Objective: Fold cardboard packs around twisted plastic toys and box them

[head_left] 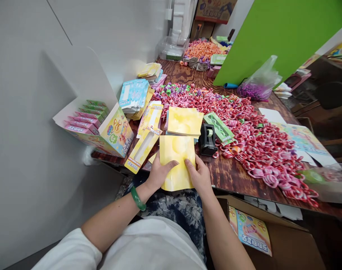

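Both hands grip a yellow printed card sheet (176,150) over my lap, at the table's front edge. My left hand (159,170) pinches its left side, thumb on top. My right hand (199,174) does the same on the right side; the fingers beneath are hidden. Just beyond lies a stack of yellow cards (184,120). Left of it rests a flat yellow box with a cut-out window (144,148). A black tape dispenser (208,139) stands right of the stack, beside a green windowed box (220,128).
A display carton (117,131) holds several pink and green boxes at left. Blue card packs (134,93) are stacked behind it. A wide heap of red and pink twisted rings (244,127) covers the table's right. A green panel (274,37) rises behind; an open cardboard box (291,243) sits below right.
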### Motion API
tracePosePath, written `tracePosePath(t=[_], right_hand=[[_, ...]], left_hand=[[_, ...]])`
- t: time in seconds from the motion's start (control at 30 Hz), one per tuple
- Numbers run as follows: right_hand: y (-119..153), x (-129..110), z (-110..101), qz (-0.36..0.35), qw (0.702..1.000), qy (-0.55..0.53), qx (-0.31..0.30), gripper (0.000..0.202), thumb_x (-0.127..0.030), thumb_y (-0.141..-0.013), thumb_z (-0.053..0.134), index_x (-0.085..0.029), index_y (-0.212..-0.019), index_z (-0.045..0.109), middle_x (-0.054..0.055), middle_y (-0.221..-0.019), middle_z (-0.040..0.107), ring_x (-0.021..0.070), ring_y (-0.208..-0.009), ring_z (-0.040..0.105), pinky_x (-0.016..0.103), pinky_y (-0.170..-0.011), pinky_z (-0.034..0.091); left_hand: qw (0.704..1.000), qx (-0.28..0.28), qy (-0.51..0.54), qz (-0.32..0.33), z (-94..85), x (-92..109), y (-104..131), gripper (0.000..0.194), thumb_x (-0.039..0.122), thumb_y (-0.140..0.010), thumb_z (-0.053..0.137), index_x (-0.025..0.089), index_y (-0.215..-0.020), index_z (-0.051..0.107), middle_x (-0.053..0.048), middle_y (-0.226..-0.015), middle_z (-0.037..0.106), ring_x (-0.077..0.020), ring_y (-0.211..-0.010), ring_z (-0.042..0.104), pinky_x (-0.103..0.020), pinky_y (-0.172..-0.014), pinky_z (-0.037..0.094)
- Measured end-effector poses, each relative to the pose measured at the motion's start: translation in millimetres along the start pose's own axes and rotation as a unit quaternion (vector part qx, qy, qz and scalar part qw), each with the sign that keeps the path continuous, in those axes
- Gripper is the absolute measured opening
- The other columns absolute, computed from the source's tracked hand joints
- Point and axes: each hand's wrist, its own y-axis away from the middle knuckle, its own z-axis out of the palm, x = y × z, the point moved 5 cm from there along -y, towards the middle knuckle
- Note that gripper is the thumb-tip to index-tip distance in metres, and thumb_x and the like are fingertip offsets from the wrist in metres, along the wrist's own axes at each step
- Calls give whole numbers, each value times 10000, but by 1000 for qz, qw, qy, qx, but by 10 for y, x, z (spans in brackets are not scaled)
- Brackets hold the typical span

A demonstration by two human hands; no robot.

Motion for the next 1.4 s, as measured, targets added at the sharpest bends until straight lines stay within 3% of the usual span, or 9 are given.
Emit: tracePosePath(t=[0.1,0.17,0.33,0.57,0.73,1.0,1.13,1.27,1.4], right_hand=[[18,-11,32,0,999,-43,-25,511,-556,-853,580,-179,-1191,644,83,-1082,734,254,-904,693,345,-728,580],[38,-14,72,-3,999,-37,-24,511,-555,-863,569,-175,-1197,635,88,-1096,732,257,-933,689,347,-752,576],[90,6,232,-12,999,26,-27,485,-533,-892,518,-161,-1188,613,116,-1117,715,258,-968,671,364,-812,547],[189,-31,278,-38,999,-9,11,439,-513,-949,428,-191,-1193,599,99,-1157,693,243,-1044,644,353,-852,521],[222,-68,346,-39,999,-22,7,386,-504,-944,477,-201,-1148,602,76,-1103,698,221,-1028,634,336,-891,496],[316,-38,465,-54,992,-33,-110,470,-529,-982,376,-186,-1200,612,81,-1021,715,233,-997,648,326,-840,529],[352,25,491,-45,991,-45,-118,504,-541,-981,374,-187,-1283,569,87,-1034,713,256,-1051,642,343,-841,541],[388,47,507,-54,985,-58,-150,527,-540,-983,376,-187,-1344,527,106,-1184,666,255,-1144,603,375,-959,504],[473,50,512,-14,970,-108,-219,502,-546,-964,434,-215,-1319,562,92,-1279,614,250,-1185,575,393,-1030,469]], left_hand=[[989,65,-115,70,-119,92,-9,757,363,-588,885,225,-1220,493,-102,-1243,645,-280,-1145,615,-357,-923,519],[983,58,-165,54,-137,93,-29,678,384,-619,867,205,-1188,544,-108,-1227,657,-282,-1141,617,-363,-937,511],[994,-69,-75,-26,-4,17,-23,541,513,-748,741,160,-1147,647,-120,-1183,702,-296,-1085,655,-393,-926,528],[998,-31,-28,-56,-46,-79,-63,609,544,-596,843,139,-1025,694,-116,-1025,754,-284,-906,715,-391,-824,567],[995,-63,-26,-66,-22,-104,-36,718,756,-648,674,130,-997,709,-124,-908,760,-302,-894,720,-375,-762,576],[990,-132,-30,-50,35,-13,17,689,725,-748,615,133,-1087,716,-131,-1008,748,-300,-1080,659,-382,-937,518],[983,-167,-17,-78,86,-53,136,606,660,-792,626,124,-1058,724,-143,-1096,718,-299,-1120,628,-392,-998,474],[985,-143,-88,-28,45,-29,217,586,651,-774,657,144,-1066,702,-116,-1117,692,-251,-1113,609,-348,-1023,436],[969,-183,-93,-137,-32,-21,167,585,610,-659,780,129,-983,709,-95,-955,708,-227,-913,652,-338,-859,503]])
